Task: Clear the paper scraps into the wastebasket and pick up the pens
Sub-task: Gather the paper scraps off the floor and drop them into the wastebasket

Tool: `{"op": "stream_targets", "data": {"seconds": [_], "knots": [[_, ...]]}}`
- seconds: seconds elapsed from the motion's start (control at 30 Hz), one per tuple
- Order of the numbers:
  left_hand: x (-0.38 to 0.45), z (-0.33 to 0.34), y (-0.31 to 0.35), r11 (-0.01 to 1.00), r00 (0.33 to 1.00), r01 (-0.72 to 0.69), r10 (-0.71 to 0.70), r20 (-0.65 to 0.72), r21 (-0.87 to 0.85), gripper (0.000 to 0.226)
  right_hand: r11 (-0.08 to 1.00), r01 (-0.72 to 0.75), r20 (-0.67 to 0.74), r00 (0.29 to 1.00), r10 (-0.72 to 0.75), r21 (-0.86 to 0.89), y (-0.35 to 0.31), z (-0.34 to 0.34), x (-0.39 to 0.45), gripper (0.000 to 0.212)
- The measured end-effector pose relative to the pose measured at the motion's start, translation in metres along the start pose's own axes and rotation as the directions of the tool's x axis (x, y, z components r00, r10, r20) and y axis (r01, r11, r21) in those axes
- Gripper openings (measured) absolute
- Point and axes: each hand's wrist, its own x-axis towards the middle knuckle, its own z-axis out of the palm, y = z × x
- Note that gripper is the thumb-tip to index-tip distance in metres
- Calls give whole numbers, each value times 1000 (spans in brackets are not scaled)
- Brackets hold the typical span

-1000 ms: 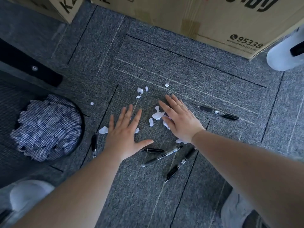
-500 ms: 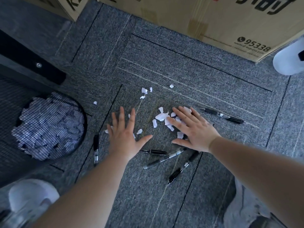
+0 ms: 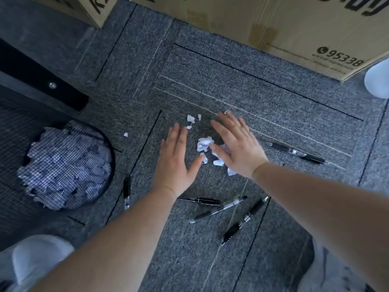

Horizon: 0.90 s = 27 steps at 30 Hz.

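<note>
White paper scraps lie bunched on the grey carpet between my two hands. My left hand rests flat on the carpet just left of the pile, fingers spread. My right hand lies flat on the right side, partly covering some scraps. A few loose scraps sit farther away, and one scrap lies toward the wastebasket, a black mesh bin at the left holding torn paper. Several black pens lie around: one at the right, one by the bin, three near my wrists.
Large cardboard boxes stand along the far edge. A black furniture foot crosses the upper left. A white rounded object sits at the right edge. My pale trouser knees show at the bottom corners.
Both hands have slid toward each other across the carpet, sweeping the scattered scraps into a tighter pile between them. The pens have not moved.
</note>
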Motion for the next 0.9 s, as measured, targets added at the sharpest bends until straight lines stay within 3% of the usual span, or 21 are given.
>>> {"op": "stream_targets", "data": {"seconds": [0.13,0.23,0.37,0.6,0.73,0.9], "knots": [[17,-14,-15,993,995,101,-100,-22,57,79,999,-32,44,998,33,-19,-1,-3,23,64],[20,-14,-20,959,994,89,-100,30,269,79,995,1,86,996,8,-98,-8,0,35,64],[23,-19,-23,910,984,171,-178,-18,378,76,983,-149,34,988,153,-106,-11,1,45,67],[37,-26,-50,896,940,334,-339,-35,292,78,993,-120,40,992,121,-12,-13,6,47,68],[36,-24,-53,944,959,284,-278,-56,166,75,998,57,118,991,-55,-13,-32,9,43,66],[15,-16,-33,992,991,126,-125,39,-30,66,976,188,168,964,-206,113,-47,21,30,62]]}}
